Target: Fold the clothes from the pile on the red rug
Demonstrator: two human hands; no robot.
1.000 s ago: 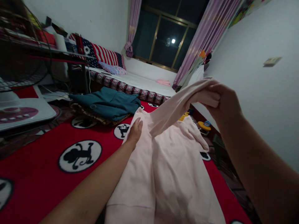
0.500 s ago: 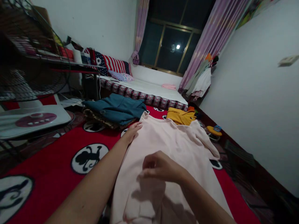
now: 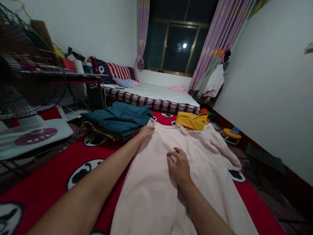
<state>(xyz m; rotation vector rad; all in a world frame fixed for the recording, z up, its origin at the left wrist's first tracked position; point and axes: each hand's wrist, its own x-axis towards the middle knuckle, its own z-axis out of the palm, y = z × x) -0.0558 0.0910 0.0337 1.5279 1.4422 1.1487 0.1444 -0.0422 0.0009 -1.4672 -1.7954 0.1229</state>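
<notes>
A pale pink long garment (image 3: 156, 182) lies spread out on a red blanket (image 3: 58, 163) with black-and-white monkey roundels. One sleeve extends on its right side. My left hand (image 3: 146, 132) rests at the garment's upper left shoulder edge, fingers stretched out over the cloth. Over the middle of the garment is my right hand (image 3: 180, 167), its fingers loosely bent and apart, with nothing in them. Whether its fingertips touch the cloth I cannot tell. Beyond my left hand sits a folded teal garment (image 3: 119, 117) on a patterned pile. A folded yellow garment (image 3: 192, 120) lies past the collar.
An electric fan (image 3: 36, 130) stands at the left near a cluttered desk (image 3: 80, 74). At the back is a bed (image 3: 154, 91) below a dark window. Clothes (image 3: 212, 81) hang by the right wall, with a small yellow stool (image 3: 231, 133) and a dark stool (image 3: 265, 156) below.
My right hand has moved forward over the garment, and its fingers have opened somewhat. The lower part of the garment now lies flatter. My left hand has shifted slightly along the shoulder edge.
</notes>
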